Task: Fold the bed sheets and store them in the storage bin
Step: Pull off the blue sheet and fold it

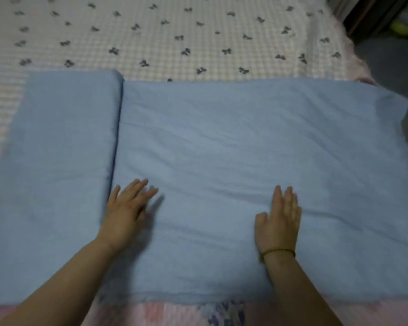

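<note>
The blue sheet [233,142] lies spread across the near part of the bed, on top of a checked cover [174,38] printed with small dark bows. Its near edge runs along the near side of the bed, and its right end reaches past the bed's right corner, over the dark floor [391,67].

At the left sits a thicker blue section [57,149] with a rounded far corner and a straight edge butting against the flatter part. I cannot tell whether it is a fold of the same sheet or a separate folded piece.

My left hand [125,210] is just beside that straight edge, fingers straight and fanned apart, gripping nothing. It is blurred and throws a shadow to its right, so I cannot tell whether the palm presses the cloth or sits just above it.

My right hand [279,222] lies flat on the sheet, well apart from the left, fingers straight and close together, thumb out to the side, holding nothing. A thin brown bracelet [278,251] circles that wrist.

Soft creases cross the cloth between my 2 hands. A blurred yellow-green object [403,27] shows in the far right corner.
</note>
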Tool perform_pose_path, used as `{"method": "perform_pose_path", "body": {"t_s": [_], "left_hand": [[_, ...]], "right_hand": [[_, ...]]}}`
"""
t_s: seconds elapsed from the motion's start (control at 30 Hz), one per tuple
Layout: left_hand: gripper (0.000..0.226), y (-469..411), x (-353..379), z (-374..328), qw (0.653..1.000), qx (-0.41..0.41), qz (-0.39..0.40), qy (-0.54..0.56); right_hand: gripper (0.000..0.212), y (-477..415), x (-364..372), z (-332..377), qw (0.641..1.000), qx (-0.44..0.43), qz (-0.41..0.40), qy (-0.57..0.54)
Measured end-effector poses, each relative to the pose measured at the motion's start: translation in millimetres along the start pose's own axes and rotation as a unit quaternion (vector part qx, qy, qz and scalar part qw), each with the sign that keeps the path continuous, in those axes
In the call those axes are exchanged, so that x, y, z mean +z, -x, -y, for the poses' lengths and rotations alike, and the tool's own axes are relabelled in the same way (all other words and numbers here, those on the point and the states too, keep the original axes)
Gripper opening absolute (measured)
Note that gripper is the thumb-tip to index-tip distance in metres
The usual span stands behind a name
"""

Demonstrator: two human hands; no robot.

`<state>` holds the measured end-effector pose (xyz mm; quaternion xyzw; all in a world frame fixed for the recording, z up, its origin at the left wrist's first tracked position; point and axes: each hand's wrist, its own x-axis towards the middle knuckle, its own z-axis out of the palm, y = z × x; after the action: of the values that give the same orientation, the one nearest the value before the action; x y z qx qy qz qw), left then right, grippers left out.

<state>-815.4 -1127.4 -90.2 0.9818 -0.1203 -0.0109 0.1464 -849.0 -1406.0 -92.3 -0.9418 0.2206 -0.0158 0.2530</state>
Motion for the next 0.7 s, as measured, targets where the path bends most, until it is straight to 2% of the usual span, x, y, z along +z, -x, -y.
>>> {"method": "perform_pose_path", "body": {"t_s": [0.07, 0.13, 0.17, 0.23, 0.27, 0.33, 0.4, 0.43, 0.47, 0.57, 0.7], "left_hand": [[0.051, 10.0, -32.6, 59.9, 0.987, -0.139, -0.055, 0.067], [0.049, 19.5, -56.7, 106.1, 0.959, -0.259, -0.082, 0.082], [0.046, 29.7, -69.6, 132.2, 0.943, -0.315, -0.081, 0.075], [0.05, 43.5, -75.9, 173.1, 0.913, -0.4, -0.023, 0.082], [0.055, 50.5, -77.7, 192.5, 0.902, -0.423, 0.006, 0.092], [0.065, 64.8, -83.9, 224.7, 0.882, -0.448, 0.027, 0.143], [0.073, 70.9, -88.9, 236.3, 0.854, -0.473, 0.01, 0.215], [0.074, 71.2, -90.3, 239.7, 0.846, -0.481, 0.002, 0.232], [0.071, 73.1, -91.5, 246.0, 0.843, -0.481, -0.009, 0.242], [0.055, 68.3, -97.1, 251.1, 0.832, -0.472, -0.023, 0.289], [0.044, 58.3, -108.5, 256.4, 0.779, -0.486, 0.038, 0.394]], "right_hand": [[0.069, 26.4, 39.8, 64.3, 0.998, -0.059, 0.013, -0.029], [0.064, 53.6, 73.4, 117.7, 0.989, -0.143, 0.035, -0.015], [0.062, 70.8, 91.8, 149.5, 0.984, -0.168, 0.061, -0.016], [0.06, 100.2, 117.0, 197.4, 0.975, -0.195, 0.102, -0.019], [0.061, 117.8, 131.0, 220.9, 0.968, -0.222, 0.113, -0.018], [0.062, 151.0, 142.5, 264.1, 0.948, -0.255, 0.193, 0.004], [0.064, 174.3, 158.2, 282.6, 0.907, -0.294, 0.298, 0.053], [0.065, 182.9, 165.2, 282.8, 0.872, -0.322, 0.356, 0.095], [0.064, 190.5, 174.2, 282.1, 0.853, -0.358, 0.357, 0.131], [0.074, 199.8, 193.1, 277.2, 0.835, -0.346, 0.376, 0.205], [0.102, 197.7, 192.0, 292.1, 0.842, -0.342, 0.371, 0.19]]}}
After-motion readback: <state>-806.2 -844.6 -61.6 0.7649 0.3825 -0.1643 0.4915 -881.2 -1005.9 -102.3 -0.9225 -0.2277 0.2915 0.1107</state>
